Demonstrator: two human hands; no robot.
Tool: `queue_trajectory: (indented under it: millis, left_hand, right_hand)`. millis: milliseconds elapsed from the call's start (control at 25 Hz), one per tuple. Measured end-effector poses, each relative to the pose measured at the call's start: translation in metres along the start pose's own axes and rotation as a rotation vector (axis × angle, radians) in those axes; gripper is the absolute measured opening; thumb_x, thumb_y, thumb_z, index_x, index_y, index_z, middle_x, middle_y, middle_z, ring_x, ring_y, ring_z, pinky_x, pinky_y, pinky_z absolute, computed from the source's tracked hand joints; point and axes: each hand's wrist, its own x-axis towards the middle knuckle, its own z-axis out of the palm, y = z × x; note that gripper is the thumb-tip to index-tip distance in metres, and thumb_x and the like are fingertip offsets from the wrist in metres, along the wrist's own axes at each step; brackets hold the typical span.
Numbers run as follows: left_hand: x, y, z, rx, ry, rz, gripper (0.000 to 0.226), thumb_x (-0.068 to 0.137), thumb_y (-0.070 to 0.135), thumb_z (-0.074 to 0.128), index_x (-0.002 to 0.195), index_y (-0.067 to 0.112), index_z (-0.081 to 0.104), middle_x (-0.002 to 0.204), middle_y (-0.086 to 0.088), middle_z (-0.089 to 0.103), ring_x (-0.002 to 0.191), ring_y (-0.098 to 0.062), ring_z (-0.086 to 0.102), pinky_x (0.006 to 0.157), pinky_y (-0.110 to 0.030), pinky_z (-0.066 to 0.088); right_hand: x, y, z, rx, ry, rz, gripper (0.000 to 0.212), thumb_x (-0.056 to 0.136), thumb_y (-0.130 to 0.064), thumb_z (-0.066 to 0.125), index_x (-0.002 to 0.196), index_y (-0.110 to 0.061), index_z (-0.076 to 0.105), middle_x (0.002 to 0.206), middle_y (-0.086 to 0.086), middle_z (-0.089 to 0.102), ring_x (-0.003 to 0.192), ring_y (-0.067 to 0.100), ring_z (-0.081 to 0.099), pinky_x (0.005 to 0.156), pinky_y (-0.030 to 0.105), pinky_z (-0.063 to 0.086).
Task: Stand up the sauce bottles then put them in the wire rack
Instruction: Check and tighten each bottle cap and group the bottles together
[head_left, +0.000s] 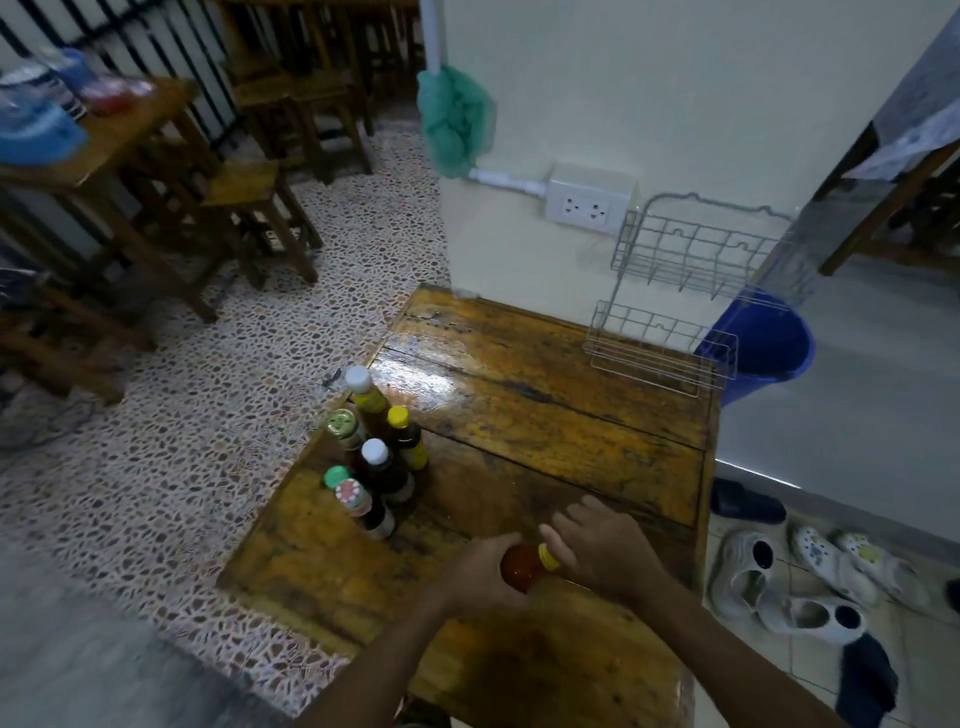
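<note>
A: Left hand (480, 574)?
B: Forearm comes up from the bottom edge, wrist slightly bent, fingers curled round the body of the red-orange bottle (521, 567). Firm wrap, thumb side up.
A: Right hand (602, 551)?
B: Forearm enters from the lower right and angles in toward the left one. Palm down, fingers spread and pointing away from the body, thumb against the bottle's yellow cap (548, 556).
A: Gripping the cap?
B: Probably just resting on it; motion blur, can't call it a grip.
A: Hands touching?
B: Close together, the bottle between them.
</note>
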Motion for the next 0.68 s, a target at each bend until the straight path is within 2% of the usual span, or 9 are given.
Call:
queue_trajectory:
  millis: [120, 160, 240, 320, 400, 440, 520, 600, 680]
  left_hand:
    - [-0.008, -0.005, -0.005, 0.06, 0.059, -0.075, 0.071, 0.073, 0.04, 0.085, 0.134, 0.028, 0.053, 0.12, 0.004, 0.062, 0.103, -0.019, 0.062, 0.076, -0.034, 0.054]
    - [-0.009, -0.008, -0.006, 0.137, 0.102, -0.084, 0.068, 0.072, 0.04, 0.085, 0.132, 0.029, 0.053, 0.119, 0.005, 0.063, 0.101, -0.018, 0.062, 0.073, -0.033, 0.051]
    - [-0.011, -0.011, -0.008, 0.362, 0.189, -0.078, 0.057, 0.073, 0.041, 0.083, 0.12, 0.032, 0.053, 0.116, 0.005, 0.065, 0.099, -0.019, 0.063, 0.07, -0.033, 0.045]
    - [-0.015, -0.016, -0.007, 0.5, 0.229, -0.056, 0.05, 0.074, 0.042, 0.081, 0.112, 0.033, 0.05, 0.114, 0.006, 0.065, 0.1, -0.021, 0.065, 0.072, -0.034, 0.045]
    - [-0.017, -0.025, -0.007, 0.479, 0.238, -0.042, 0.05, 0.074, 0.042, 0.08, 0.113, 0.033, 0.051, 0.114, 0.006, 0.065, 0.102, -0.02, 0.065, 0.075, -0.034, 0.047]
    - [-0.018, -0.029, -0.01, 0.409, 0.231, -0.048, 0.051, 0.074, 0.041, 0.081, 0.115, 0.032, 0.052, 0.115, 0.007, 0.064, 0.103, -0.019, 0.065, 0.077, -0.034, 0.048]
    - [-0.021, -0.038, -0.02, 0.154, 0.158, -0.056, 0.06, 0.073, 0.04, 0.082, 0.126, 0.035, 0.053, 0.12, 0.008, 0.064, 0.107, -0.018, 0.064, 0.081, -0.034, 0.053]
    - [-0.024, -0.043, -0.032, -0.074, 0.023, -0.043, 0.069, 0.072, 0.039, 0.084, 0.133, 0.047, 0.052, 0.124, 0.012, 0.061, 0.11, -0.014, 0.062, 0.081, -0.03, 0.052]
    - [-0.029, -0.046, -0.041, -0.149, -0.065, -0.062, 0.071, 0.071, 0.039, 0.085, 0.131, 0.056, 0.05, 0.124, 0.016, 0.06, 0.11, -0.011, 0.061, 0.08, -0.026, 0.051]
  right_hand:
    - [0.014, -0.017, 0.006, 0.088, -0.043, 0.201, 0.047, 0.101, -0.04, 0.036, 0.061, -0.024, 0.055, 0.055, -0.004, 0.055, 0.047, 0.017, 0.05, 0.036, 0.028, 0.034]
    - [0.018, -0.023, 0.009, 0.11, -0.181, 0.298, 0.043, 0.101, -0.04, 0.037, 0.065, -0.023, 0.056, 0.059, -0.003, 0.059, 0.05, 0.017, 0.054, 0.04, 0.028, 0.036]
    - [0.021, -0.035, 0.016, 0.204, -0.431, 0.397, 0.023, 0.101, -0.03, 0.043, 0.089, -0.017, 0.058, 0.083, 0.005, 0.064, 0.072, 0.024, 0.065, 0.054, 0.035, 0.046]
    - [0.031, -0.039, 0.014, 0.413, -0.642, 0.539, 0.019, 0.102, -0.025, 0.042, 0.091, -0.014, 0.052, 0.084, 0.006, 0.056, 0.08, 0.029, 0.066, 0.066, 0.042, 0.053]
    - [0.033, -0.045, 0.012, 0.651, -0.594, 0.745, 0.037, 0.103, -0.044, 0.037, 0.078, -0.021, 0.05, 0.074, 0.0, 0.05, 0.073, 0.022, 0.059, 0.063, 0.037, 0.047]
    - [0.036, -0.049, 0.012, 0.634, -0.556, 0.771, 0.046, 0.101, -0.057, 0.031, 0.075, -0.024, 0.051, 0.071, -0.003, 0.05, 0.072, 0.019, 0.056, 0.062, 0.034, 0.043]
    - [0.036, -0.06, 0.01, 0.327, -0.355, 0.549, 0.062, 0.096, -0.071, 0.016, 0.083, -0.026, 0.057, 0.069, -0.007, 0.053, 0.065, 0.015, 0.053, 0.057, 0.031, 0.044]
    - [0.035, -0.067, 0.009, 0.107, -0.174, 0.272, 0.063, 0.099, -0.07, 0.014, 0.086, -0.027, 0.058, 0.067, -0.009, 0.056, 0.056, 0.009, 0.051, 0.045, 0.026, 0.044]
    - [0.043, -0.069, 0.005, 0.05, -0.188, 0.18, 0.056, 0.103, -0.064, 0.021, 0.08, -0.027, 0.056, 0.064, -0.009, 0.055, 0.052, 0.008, 0.048, 0.038, 0.025, 0.04]
